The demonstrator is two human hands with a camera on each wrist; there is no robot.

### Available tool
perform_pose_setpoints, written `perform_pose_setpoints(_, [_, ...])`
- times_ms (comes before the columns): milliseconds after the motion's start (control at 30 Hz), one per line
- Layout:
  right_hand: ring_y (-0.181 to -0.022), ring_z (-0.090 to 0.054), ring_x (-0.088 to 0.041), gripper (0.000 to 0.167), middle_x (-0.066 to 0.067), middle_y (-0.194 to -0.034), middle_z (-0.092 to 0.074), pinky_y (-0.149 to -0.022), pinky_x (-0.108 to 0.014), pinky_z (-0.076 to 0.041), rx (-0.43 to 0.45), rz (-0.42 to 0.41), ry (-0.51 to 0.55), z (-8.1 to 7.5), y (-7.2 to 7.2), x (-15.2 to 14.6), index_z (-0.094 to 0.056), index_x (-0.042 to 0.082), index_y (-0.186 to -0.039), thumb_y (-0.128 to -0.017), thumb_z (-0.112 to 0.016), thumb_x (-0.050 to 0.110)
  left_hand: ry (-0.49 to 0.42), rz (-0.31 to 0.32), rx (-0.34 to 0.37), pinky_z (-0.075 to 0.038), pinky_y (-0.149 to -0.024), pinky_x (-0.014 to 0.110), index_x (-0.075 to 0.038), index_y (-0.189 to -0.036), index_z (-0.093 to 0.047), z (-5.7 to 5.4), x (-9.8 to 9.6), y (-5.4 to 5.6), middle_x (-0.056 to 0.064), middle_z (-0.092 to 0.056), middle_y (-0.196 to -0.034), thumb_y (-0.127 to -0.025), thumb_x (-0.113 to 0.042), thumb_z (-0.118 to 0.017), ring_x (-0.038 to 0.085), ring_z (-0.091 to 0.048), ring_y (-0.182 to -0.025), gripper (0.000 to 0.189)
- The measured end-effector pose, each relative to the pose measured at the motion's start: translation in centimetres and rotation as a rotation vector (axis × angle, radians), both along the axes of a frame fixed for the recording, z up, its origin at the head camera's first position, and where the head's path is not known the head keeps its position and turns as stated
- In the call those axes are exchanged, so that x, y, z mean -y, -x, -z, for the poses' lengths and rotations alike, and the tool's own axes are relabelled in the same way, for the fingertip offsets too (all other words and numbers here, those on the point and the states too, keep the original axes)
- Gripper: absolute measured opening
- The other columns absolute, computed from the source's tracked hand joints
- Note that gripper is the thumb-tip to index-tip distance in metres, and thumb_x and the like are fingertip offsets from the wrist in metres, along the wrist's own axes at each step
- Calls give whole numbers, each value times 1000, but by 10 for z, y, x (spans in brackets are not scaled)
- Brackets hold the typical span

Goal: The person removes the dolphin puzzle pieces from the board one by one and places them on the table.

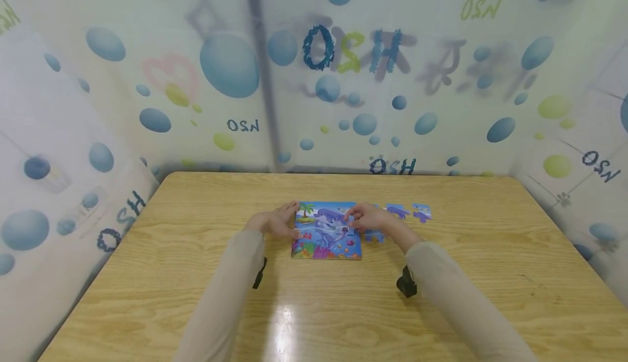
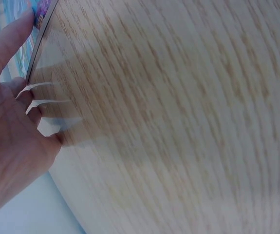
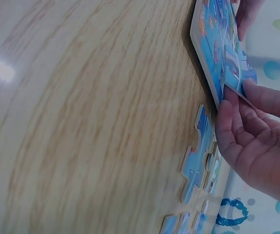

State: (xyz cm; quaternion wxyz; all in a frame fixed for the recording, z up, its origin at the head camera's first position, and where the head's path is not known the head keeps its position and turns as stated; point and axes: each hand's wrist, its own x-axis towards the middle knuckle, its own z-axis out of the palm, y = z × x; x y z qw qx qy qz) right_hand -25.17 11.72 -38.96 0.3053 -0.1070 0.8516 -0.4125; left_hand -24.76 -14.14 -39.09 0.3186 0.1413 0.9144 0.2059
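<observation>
A jigsaw puzzle board [image 1: 326, 248] with dolphins, a palm tree and coral lies flat on the wooden table. My left hand [image 1: 276, 222] rests along its left edge, thumb and fingers spread apart; in the left wrist view the thumb [image 2: 14, 39] touches the board's side. My right hand [image 1: 369, 217] is over the board's right part. Between thumb and fingers it pinches a blue puzzle piece [image 3: 232, 68], tilted above the board in the right wrist view. Fingers partly cover that piece in the head view.
Several loose puzzle pieces lie right of the board, among them a blue piece [image 1: 374, 236], a dolphin piece [image 1: 397, 210] and one farther right [image 1: 422, 212]. The wooden table [image 1: 196, 204] reaches back to a printed curtain [image 1: 314, 127].
</observation>
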Motion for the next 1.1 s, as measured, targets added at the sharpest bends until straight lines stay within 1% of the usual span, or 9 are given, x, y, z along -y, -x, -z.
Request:
perform_pose_setpoints(133, [-79,-54,-14,24,-5,-85,-53,-74,-28,-52,10,43,16,0,0,-3,-57,1,-114,-91,-50,4,3,13,-1,-5,-116,50,-9,-148,3,-1,0,0,10,9,-155,-89,-34,-56,33,6,-142,86])
perform_pose_setpoints(200, [-82,-57,-16,24,-8,-92,-56,-76,-31,-54,17,62,30,0,0,-4,-56,0,-115,-91,-50,3,11,15,1,-4,-116,49,-10,-148,4,-1,-1,0,9,10,-155,-90,-35,-55,32,6,-142,87])
perform_pose_setpoints(367, [-86,-57,-17,25,-16,-105,-57,-79,-33,-54,26,67,56,0,1,-9,-54,-1,-116,-92,-49,3,7,4,8,-4,-116,48,-10,-148,4,-2,-1,-1,8,10,-155,-90,-34,-55,31,7,-142,86])
perform_pose_setpoints(600, [-88,-59,-18,28,-17,-106,-59,-79,-33,-54,-5,41,41,0,2,-18,-54,-3,-118,-92,-51,5,-21,-4,9,-3,-116,49,-10,-148,3,0,0,-1,9,10,-155,-90,-32,-56,32,7,-142,86])
perform_pose_setpoints(833, [-99,-59,-27,28,-23,-118,-55,-85,-36,-53,-2,60,26,-1,0,-27,-52,-2,-119,-92,-50,7,-15,-8,4,-2,-116,47,-13,-148,4,5,1,1,6,11,-155,-89,-33,-56,29,9,-142,86])
perform_pose_setpoints(967, [-95,-60,-25,30,-25,-119,-55,-82,-35,-53,-12,73,21,1,1,-34,-52,-3,-120,-92,-51,7,-18,-6,0,-2,-116,48,-13,-148,3,5,1,1,6,10,-155,-89,-34,-57,29,8,-143,87])
perform_pose_setpoints(1100, [-89,-60,-20,31,-23,-114,-56,-78,-33,-54,-10,77,31,4,2,-42,-52,-4,-120,-92,-51,8,-10,0,3,-1,-116,48,-11,-148,2,2,1,0,7,10,-155,-89,-33,-57,30,8,-142,87])
